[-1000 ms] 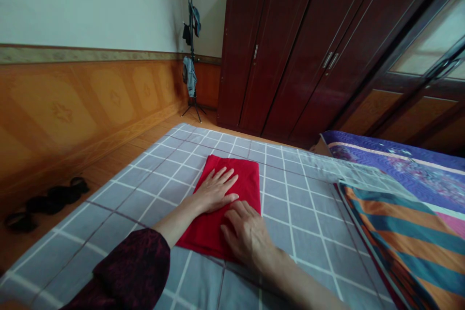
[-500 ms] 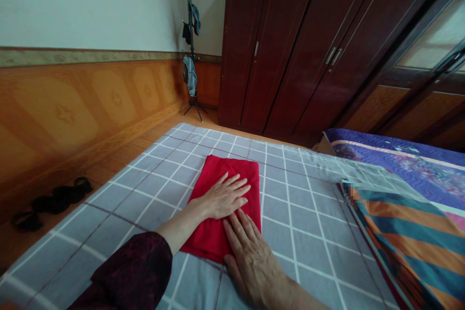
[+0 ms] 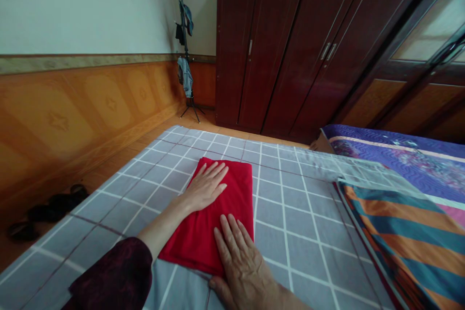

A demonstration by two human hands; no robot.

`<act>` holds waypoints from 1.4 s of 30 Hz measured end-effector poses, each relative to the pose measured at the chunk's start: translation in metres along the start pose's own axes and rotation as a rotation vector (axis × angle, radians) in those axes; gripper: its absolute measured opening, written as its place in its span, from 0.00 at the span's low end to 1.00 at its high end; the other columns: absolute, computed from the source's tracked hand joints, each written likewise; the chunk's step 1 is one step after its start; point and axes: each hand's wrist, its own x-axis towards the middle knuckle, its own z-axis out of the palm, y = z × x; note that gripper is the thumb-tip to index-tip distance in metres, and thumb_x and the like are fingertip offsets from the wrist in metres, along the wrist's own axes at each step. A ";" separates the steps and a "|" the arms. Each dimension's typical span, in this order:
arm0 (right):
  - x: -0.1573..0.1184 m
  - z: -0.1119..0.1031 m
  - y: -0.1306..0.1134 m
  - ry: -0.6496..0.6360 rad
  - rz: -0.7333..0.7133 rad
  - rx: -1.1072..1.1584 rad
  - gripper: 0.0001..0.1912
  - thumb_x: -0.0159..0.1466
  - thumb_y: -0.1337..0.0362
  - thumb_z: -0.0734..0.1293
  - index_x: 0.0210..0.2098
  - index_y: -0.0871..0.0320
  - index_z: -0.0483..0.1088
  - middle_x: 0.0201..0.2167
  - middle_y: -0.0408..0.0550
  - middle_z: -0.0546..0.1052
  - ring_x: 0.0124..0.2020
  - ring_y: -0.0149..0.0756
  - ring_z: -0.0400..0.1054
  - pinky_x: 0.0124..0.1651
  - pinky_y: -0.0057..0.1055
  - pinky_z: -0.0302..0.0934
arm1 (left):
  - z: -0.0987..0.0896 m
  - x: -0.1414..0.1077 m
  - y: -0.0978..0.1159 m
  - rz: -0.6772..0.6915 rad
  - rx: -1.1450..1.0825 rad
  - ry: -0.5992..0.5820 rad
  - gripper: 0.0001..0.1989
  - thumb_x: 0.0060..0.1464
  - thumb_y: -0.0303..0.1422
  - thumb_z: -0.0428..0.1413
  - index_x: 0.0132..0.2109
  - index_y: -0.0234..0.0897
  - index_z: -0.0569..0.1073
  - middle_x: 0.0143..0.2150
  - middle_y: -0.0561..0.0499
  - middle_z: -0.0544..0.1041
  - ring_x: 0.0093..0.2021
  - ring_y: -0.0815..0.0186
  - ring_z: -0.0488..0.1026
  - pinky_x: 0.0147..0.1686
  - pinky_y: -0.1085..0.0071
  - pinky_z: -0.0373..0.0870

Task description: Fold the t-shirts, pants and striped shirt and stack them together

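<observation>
Neatly folded red cloth (image 3: 194, 237), under left hand (image 3: 205, 188)

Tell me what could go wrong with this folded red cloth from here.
The right hand sits on the near edge of the folded red cloth, so pressing could drag it askew. The soft grey checked bedsheet under it might wrinkle and shift it, even with the left hand flat on top.

My right grip (image 3: 243, 271) can pass over the grey checked bedsheet (image 3: 290, 218) toward 3 o'clock until the striped blanket (image 3: 407, 232) stops it. The wardrobe (image 3: 276, 48) stands beyond at 1 o'clock.
</observation>
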 end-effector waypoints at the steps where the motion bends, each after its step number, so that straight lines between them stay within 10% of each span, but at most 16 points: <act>1: 0.000 0.001 0.001 0.000 -0.009 0.001 0.41 0.62 0.51 0.62 0.66 0.64 0.43 0.65 0.64 0.43 0.65 0.56 0.37 0.61 0.50 0.50 | 0.000 0.002 0.008 0.084 -0.019 -0.022 0.26 0.65 0.41 0.37 0.67 0.41 0.47 0.69 0.51 0.47 0.68 0.62 0.40 0.64 0.56 0.39; 6: 0.005 0.000 0.004 -0.002 -0.042 0.022 0.45 0.58 0.50 0.65 0.66 0.66 0.44 0.65 0.65 0.40 0.65 0.59 0.36 0.62 0.51 0.48 | 0.008 0.026 0.029 0.278 -0.051 -0.201 0.28 0.64 0.47 0.35 0.67 0.44 0.46 0.69 0.53 0.46 0.68 0.63 0.39 0.64 0.55 0.35; 15: 0.004 0.002 0.004 0.015 -0.012 0.066 0.46 0.57 0.49 0.66 0.66 0.63 0.44 0.65 0.63 0.43 0.65 0.57 0.38 0.63 0.50 0.46 | 0.009 0.060 0.019 0.147 -0.013 -0.214 0.30 0.63 0.48 0.35 0.68 0.42 0.44 0.69 0.49 0.43 0.69 0.59 0.37 0.63 0.51 0.35; 21: 0.008 0.003 0.007 0.019 -0.031 0.070 0.42 0.60 0.48 0.62 0.65 0.65 0.48 0.64 0.65 0.47 0.64 0.58 0.43 0.61 0.50 0.51 | 0.017 0.059 0.042 0.326 -0.029 -0.220 0.33 0.62 0.50 0.36 0.68 0.41 0.41 0.70 0.48 0.40 0.69 0.60 0.34 0.64 0.53 0.32; 42: 0.008 -0.005 -0.002 -0.042 0.068 0.202 0.40 0.60 0.50 0.63 0.64 0.66 0.50 0.65 0.62 0.44 0.64 0.59 0.37 0.63 0.53 0.45 | 0.025 0.100 0.035 0.039 0.081 -0.074 0.30 0.62 0.51 0.36 0.65 0.43 0.53 0.68 0.46 0.50 0.67 0.56 0.45 0.62 0.50 0.40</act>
